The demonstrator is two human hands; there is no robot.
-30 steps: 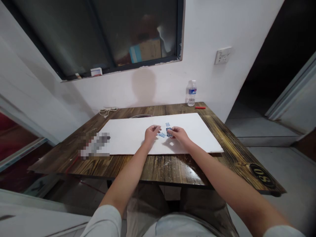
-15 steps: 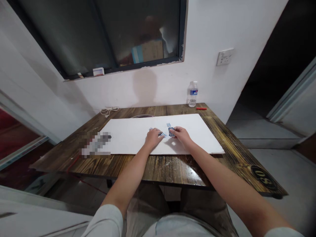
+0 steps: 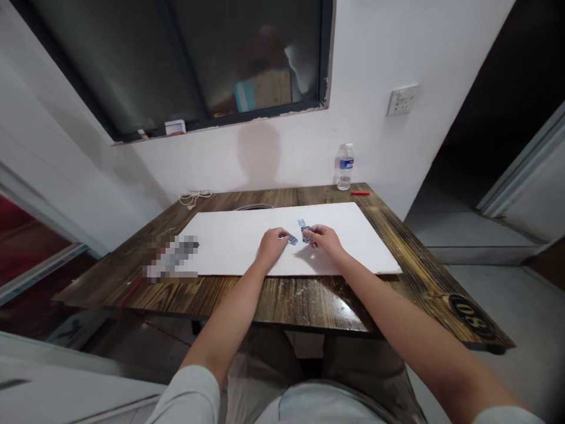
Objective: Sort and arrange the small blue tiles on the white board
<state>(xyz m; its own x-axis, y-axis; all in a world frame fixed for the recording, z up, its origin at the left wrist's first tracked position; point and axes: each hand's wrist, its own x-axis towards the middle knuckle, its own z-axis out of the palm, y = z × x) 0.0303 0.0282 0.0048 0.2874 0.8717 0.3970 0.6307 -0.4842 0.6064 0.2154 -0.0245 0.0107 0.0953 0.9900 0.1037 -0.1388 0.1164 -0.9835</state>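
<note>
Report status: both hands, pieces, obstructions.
Right hand gripping dark blue piece. Left hand at striped piece, contact unclear. Third piece on white board. Bottle behind the board, out of the way.

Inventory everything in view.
Table: 1, brown, centre
Board: 1, white, on table
Patterned pieces: at least 2, blue, on board
Held piece: at least 1, dark blue, over board
Bottle: 1, clear, table's far right
Stick: 1, red, beside bottle
Cable: 1, white, table's far left
Badge: 1, black, table's near right
Pixelated patch: 1, grey, board's left
Wall: 1, white, behind
Window: 1, dark, in wall
Small box: 1, white, window's base
Socket: 1, white, on wall
Doorway: 1, dark, right
Left hand: 1, bare, by patterned piece
Right hand: 1, bare, gripping held piece
Sleeves: 2, pale, lower edge
</note>
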